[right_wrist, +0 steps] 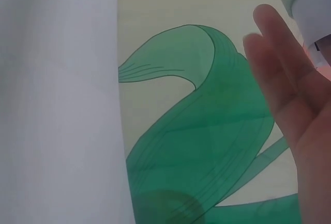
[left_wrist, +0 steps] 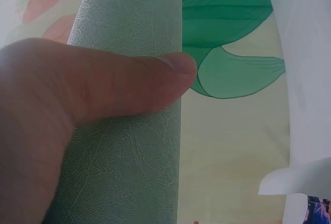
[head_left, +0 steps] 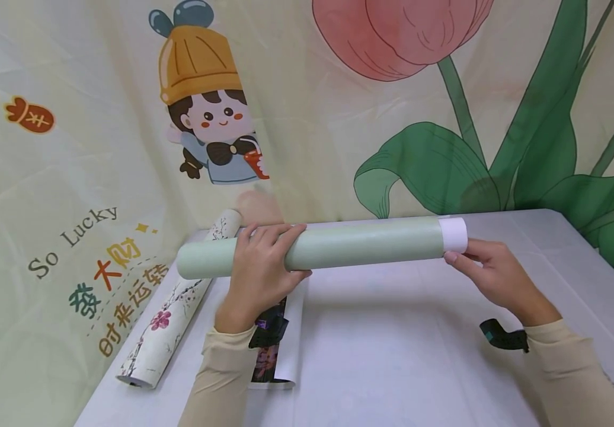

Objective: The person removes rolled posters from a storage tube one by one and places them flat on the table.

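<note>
Tulip-printed backdrop [head_left: 312, 148] behind the green roll [head_left: 365, 244], white table [head_left: 381, 338] below it.
Left hand [head_left: 259, 261] grasps it left of middle, likely bearing weight; right hand [head_left: 501, 276] seemingly pinches its white end [head_left: 453, 235], perhaps steadying it.

1. Left hand [left_wrist: 67, 87]: thumb lies across the green roll [left_wrist: 129, 167], its tip reaching slightly past the roll's right edge.
2. Roll: runs from top to bottom of view; surface finely creased, with a dull sheen.
3. Backdrop [left_wrist: 232, 146]: pale yellow, behind the roll, printed with green leaves [left_wrist: 238, 71] and pink shapes [left_wrist: 44, 1].
4. White bench [left_wrist: 310, 79]: along the right side.
5. White sheet [left_wrist: 297, 177]: curled edge, lower right; dark multicoloured print [left_wrist: 319, 211] beside it.
</note>
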Tool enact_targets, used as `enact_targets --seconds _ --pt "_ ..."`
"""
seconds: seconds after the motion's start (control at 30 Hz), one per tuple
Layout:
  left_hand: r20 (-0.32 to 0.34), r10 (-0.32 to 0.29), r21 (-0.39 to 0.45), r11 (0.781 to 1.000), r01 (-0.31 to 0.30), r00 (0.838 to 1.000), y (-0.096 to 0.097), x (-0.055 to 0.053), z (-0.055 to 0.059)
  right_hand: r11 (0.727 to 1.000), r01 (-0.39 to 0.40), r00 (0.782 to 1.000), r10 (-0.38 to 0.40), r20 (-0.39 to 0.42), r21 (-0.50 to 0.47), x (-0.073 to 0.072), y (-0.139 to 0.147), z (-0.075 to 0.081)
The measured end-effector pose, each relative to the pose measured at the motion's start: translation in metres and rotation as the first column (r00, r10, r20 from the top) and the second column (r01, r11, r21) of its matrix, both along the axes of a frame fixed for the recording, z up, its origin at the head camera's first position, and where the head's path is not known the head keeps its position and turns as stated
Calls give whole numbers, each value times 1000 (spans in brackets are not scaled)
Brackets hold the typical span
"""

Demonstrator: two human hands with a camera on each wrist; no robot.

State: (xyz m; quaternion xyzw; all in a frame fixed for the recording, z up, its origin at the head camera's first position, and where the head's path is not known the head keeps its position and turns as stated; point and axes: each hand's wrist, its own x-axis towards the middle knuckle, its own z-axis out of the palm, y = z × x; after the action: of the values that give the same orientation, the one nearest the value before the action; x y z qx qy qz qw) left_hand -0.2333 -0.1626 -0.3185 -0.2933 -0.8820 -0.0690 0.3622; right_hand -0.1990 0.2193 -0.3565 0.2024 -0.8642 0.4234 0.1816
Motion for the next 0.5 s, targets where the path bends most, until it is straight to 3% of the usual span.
enact_targets --seconds 0.1,0.23,0.37,0.5 --pt "1 2 6 1000 -2 1000 -2 -1 0 1000 29 999 -29 26 -8 1 5 1" --pt "-8 1 12 1000 -1 1000 -3 -2 0 993 47 998 -43 39 -105 1 13 0" --pt "-3 1 18 1000 -1 1000 -4 -2 0 972 51 999 -51 6 -227 -1 21 -3" --pt "20 10 24 1000 -11 1000 -4 -1 -1 938 98 991 -121 -49 -333 -5 24 -6"
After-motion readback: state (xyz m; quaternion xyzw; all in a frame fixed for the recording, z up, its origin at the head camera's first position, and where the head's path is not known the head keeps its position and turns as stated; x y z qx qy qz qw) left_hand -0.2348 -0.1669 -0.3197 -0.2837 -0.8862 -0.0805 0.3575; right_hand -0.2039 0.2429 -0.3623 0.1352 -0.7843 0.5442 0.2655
